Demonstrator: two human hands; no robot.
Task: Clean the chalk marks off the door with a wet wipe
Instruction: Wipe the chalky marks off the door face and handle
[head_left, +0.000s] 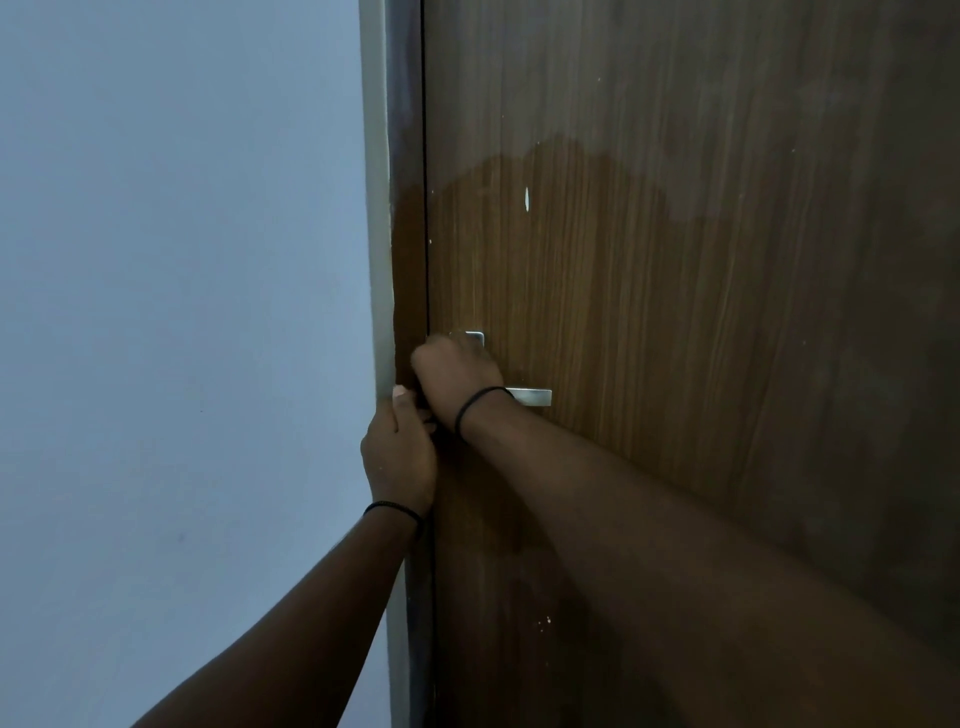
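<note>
- Two bare forearms are seen, and no sleeve is worn on either of them.
- A thin black band (480, 404) is worn around the wrist of the right hand (457, 371).
- A similar thin black band (393, 510), which looks braided, is worn around the wrist of the left hand (397, 457).
- No ring or watch is seen on the visible parts.

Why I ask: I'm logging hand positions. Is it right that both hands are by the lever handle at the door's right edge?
Not quite: the head view shows the left hand and right hand by the lever handle at the door's left edge.
</note>
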